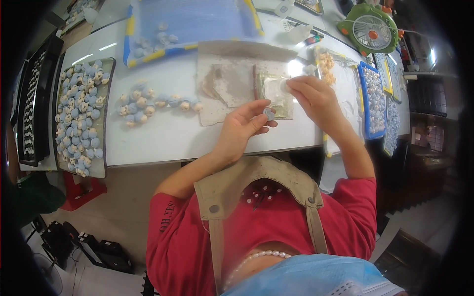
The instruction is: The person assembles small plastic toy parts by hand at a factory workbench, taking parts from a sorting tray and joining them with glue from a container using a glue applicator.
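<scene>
Between the fingertips of my left hand (242, 127) is a small pale blue piece (269, 114), held above the table's near part. My right hand (316, 100) is closed in a pinch at the right side of a greenish square pad (281, 111). A whitish, shiny patch (271, 89) covers the pad's middle. What the right fingertips hold, if anything, is too small to make out. Under the pad lies a stained cardboard sheet (210, 116), its far edge folded up. A thin reddish-brown stick (256, 81) lies along the pad's left edge.
Small blue-and-cream figures (140, 102) sit on the white table (163, 140) to the left. A tray (110, 74) of more figures stands farther left. Beyond are a large blue tray (197, 22) and a green fan (373, 29). Blue-rimmed trays (366, 106) and orange pieces (326, 66) lie right.
</scene>
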Available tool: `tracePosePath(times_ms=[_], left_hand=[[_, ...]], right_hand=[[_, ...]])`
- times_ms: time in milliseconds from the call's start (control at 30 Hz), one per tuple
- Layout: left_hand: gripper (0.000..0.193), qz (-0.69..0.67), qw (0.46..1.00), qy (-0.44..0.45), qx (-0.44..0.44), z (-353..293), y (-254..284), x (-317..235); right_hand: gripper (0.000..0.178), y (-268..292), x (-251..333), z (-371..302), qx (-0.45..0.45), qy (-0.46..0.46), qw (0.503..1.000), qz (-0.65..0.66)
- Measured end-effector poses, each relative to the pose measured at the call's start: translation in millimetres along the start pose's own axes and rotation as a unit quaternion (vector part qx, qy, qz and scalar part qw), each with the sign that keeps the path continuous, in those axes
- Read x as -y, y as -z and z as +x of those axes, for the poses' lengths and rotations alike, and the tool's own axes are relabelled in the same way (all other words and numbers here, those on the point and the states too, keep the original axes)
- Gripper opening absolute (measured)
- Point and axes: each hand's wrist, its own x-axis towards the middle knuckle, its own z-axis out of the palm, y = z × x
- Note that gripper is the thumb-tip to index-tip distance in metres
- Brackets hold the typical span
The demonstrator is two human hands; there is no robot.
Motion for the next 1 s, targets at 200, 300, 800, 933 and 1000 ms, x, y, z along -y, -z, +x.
tracePosePath(times_ms=[200,300,800,933,1000], left_hand=[[0.032,-0.005,1.0,-0.019,-0.002,11,-5,6],[0.032,-0.036,0.999,-0.012,-0.007,16,-6,9],[0.029,-0.061,0.998,-0.017,-0.019,29,-27,17],[0.029,-0.053,0.998,-0.017,-0.016,28,-30,18],[0.03,-0.051,0.998,-0.017,-0.014,27,-31,18]], right_hand=[[0.025,14,3,12,0.102,0.073,0.991,-0.036],[0.025,17,-1,13,0.115,0.075,0.99,-0.023],[0.019,-2,8,-37,-0.089,-0.144,0.955,0.244],[0.018,-3,7,-38,-0.093,-0.116,0.957,0.25],[0.018,-4,8,-37,-0.093,-0.099,0.959,0.25]])
